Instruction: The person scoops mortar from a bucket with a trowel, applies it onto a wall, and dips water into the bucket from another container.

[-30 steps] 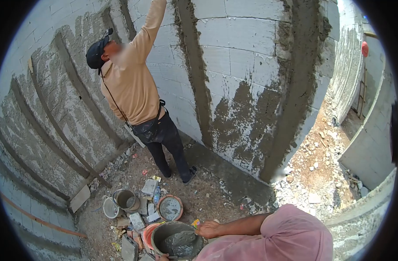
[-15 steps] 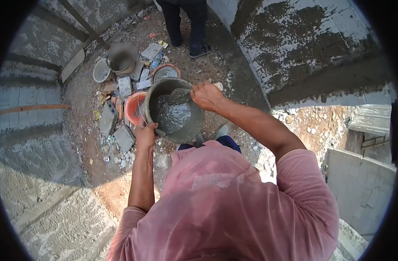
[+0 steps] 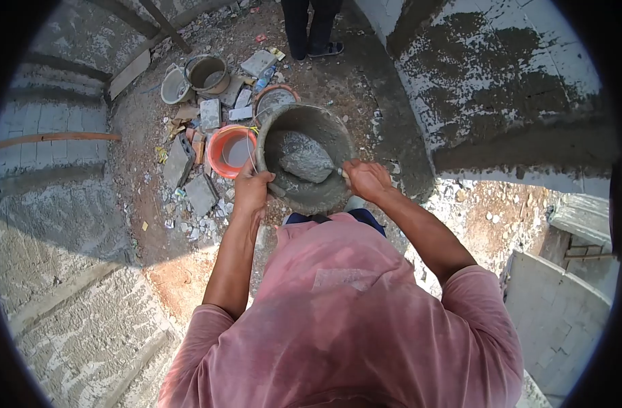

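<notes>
A grey, mortar-coated bucket (image 3: 328,124) is in front of my body, its mouth tipped up toward me. My left hand (image 3: 252,192) is closed on its near left rim. In my right hand (image 3: 367,178), closed at the bucket's right side, is the handle of a trowel (image 3: 305,158). The trowel's broad blade, coated in wet grey mortar, lies across the inside of the bucket. Only a little of the handle shows beside my fingers. Just left of the bucket is an orange bucket (image 3: 216,151) with greyish liquid in it.
Beyond stand a round mortar-filled tub (image 3: 275,88), a dark bucket (image 3: 208,75) and a white pail (image 3: 175,87). Broken blocks (image 3: 202,195) and rubble litter the ground at left. Another person's legs (image 3: 311,27) are at the top. A partly plastered wall (image 3: 508,75) rises at right.
The trowel has moved from the bucket's upper right inner wall to across its middle. My right hand has come down and nearer me, to the right side. My left hand keeps the rim.
</notes>
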Demonstrator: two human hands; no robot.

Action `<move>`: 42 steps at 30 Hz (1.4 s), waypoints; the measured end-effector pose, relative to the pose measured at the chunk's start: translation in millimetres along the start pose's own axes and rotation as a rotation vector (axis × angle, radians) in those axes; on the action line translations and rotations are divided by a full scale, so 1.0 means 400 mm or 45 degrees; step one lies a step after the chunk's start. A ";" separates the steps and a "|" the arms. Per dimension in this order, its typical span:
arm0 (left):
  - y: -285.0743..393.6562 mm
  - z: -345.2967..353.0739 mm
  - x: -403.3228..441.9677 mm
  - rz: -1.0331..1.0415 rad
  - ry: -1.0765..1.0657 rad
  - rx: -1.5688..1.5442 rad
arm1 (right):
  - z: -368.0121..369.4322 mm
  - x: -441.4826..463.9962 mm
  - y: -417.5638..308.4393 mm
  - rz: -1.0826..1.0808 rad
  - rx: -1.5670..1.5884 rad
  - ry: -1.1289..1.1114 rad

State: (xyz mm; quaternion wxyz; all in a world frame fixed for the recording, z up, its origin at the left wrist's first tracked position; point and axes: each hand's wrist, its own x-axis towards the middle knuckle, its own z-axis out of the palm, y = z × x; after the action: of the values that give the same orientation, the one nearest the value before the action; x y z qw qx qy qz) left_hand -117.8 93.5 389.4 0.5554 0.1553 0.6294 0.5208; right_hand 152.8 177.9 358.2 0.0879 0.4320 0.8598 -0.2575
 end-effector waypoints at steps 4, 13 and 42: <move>-0.020 -0.004 0.017 0.002 -0.002 0.101 | -0.022 -0.007 0.011 0.017 0.073 0.090; -0.011 -0.045 0.023 0.028 0.064 0.137 | -0.008 0.003 0.103 -0.082 0.075 0.064; -0.087 -0.216 0.047 -0.032 0.386 -0.110 | -0.443 -0.916 0.545 0.155 1.569 2.309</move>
State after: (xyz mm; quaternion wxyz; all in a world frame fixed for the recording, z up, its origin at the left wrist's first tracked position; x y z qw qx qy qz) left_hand -185.0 52.0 336.7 0.4666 0.0429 0.6849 0.5580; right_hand 561.3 122.0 566.3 -0.7953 0.4724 0.3062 -0.2250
